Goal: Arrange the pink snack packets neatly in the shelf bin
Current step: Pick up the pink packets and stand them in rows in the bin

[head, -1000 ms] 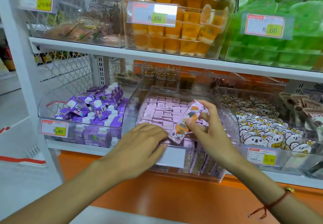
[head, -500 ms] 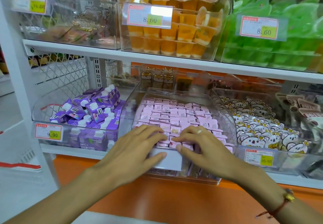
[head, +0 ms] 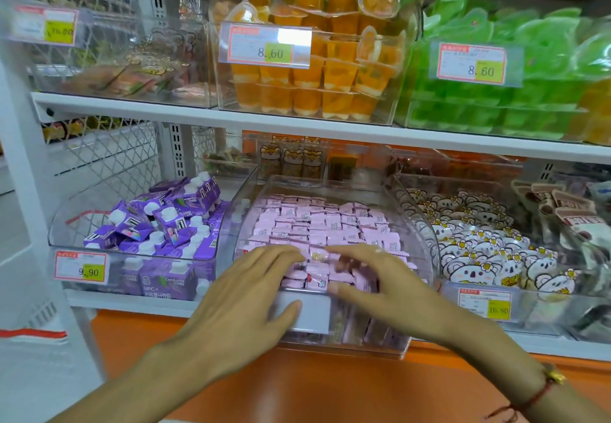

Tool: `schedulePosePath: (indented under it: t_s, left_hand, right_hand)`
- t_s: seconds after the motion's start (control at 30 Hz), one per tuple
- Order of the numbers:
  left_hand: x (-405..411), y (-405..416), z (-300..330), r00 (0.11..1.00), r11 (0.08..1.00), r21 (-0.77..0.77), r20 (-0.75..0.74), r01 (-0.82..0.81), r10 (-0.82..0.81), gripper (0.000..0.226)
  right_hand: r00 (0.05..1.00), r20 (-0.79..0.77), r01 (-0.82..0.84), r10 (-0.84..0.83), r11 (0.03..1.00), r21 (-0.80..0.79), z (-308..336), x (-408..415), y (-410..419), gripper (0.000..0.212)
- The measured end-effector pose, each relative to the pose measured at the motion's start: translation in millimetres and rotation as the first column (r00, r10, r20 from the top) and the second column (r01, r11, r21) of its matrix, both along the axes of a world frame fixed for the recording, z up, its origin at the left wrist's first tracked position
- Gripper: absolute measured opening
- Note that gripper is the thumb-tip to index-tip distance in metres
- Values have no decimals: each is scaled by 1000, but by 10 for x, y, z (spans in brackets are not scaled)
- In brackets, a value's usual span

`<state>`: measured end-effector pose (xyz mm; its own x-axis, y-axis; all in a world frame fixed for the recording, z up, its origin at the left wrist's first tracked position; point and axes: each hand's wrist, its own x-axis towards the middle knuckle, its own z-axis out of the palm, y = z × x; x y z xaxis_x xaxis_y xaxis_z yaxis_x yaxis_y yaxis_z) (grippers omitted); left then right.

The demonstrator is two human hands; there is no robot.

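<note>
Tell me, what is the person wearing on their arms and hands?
Both forearms are bare, with no sleeves showing. The left hand has nothing on it. The right hand has no glove, and its wrist wears a thin red string bracelet with a small gold charm.

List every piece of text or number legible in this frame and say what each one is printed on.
"8.60": price tag on the orange jelly cup bin.
"8.60": price tag on the green jelly bin.
"9.90": price tag on the purple carton bin.
"16.80": price tag on the koala packet bin.
"NFC+": purple carton.
Top-left price tag: blurred.
Pink snack packets: print too small.
</note>
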<state>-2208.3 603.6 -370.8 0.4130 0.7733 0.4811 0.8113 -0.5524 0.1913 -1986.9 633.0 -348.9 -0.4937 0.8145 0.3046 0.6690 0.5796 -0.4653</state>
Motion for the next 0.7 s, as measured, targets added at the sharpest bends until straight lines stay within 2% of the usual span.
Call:
schedulePosePath:
  t_s: [0.03, 0.17, 0.33, 0.43, 0.57, 0.7]
  left_hand:
    - [40, -7, 5, 1000, 1000, 7, -5, 7, -7, 52]
    - [211, -2, 0, 996, 998, 18, -67, 63, -62, 50]
    - [226, 62, -19, 997, 997, 11, -37, 70, -70, 41]
    - [212, 80, -3, 998, 998, 12, -3, 60, -60, 40]
    - [197, 54, -11, 998, 998, 27, -13, 59, -59, 43]
    - [174, 57, -20, 997, 997, 16, -1, 77, -77, 43]
  right_hand:
    - [999, -15, 33, -33, 999, 16, 36, 34, 9, 43]
    - [984, 135, 100, -120, 984, 145, 95, 64, 11, 31]
    - [944, 294, 59, -151, 952, 300, 97, -7, 0, 25]
    - [938, 306, 42, -163, 930, 365, 75, -57, -5, 22]
    - [978, 118, 120, -171, 928, 354, 30, -78, -7, 17]
    - [962, -218, 240, -166, 895, 377, 89, -114, -8, 20]
